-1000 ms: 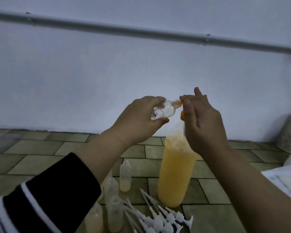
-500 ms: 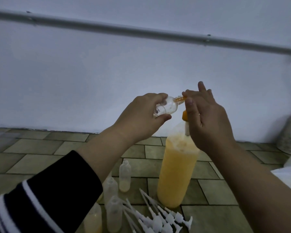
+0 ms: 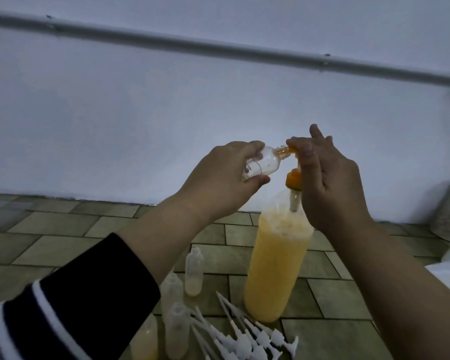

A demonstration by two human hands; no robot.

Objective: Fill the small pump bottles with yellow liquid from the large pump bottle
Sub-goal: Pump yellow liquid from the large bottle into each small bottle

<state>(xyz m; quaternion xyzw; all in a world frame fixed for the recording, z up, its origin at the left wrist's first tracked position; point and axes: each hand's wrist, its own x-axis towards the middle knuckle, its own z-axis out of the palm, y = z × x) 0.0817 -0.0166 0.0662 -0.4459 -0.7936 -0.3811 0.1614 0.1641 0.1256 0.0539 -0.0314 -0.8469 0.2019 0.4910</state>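
My left hand [image 3: 218, 183] grips a small clear bottle [image 3: 265, 162], tilted on its side with its neck against the orange spout [image 3: 291, 151] of the large pump bottle [image 3: 278, 261]. The large bottle stands on the tiled floor, mostly full of yellow liquid. My right hand [image 3: 330, 183] rests on the orange pump head [image 3: 293, 180], thumb on top of the spout, fingers raised. The small bottle looks almost empty, with a few drops inside.
Several small bottles [image 3: 193, 271] stand on the floor below my left arm, some holding yellow liquid. A pile of white pump tops [image 3: 247, 336] lies in front of the large bottle. A white wall with a pipe [image 3: 218, 48] is behind.
Both hands and the small bottle have risen slightly with the pump head, which now stands higher above the large bottle's neck.
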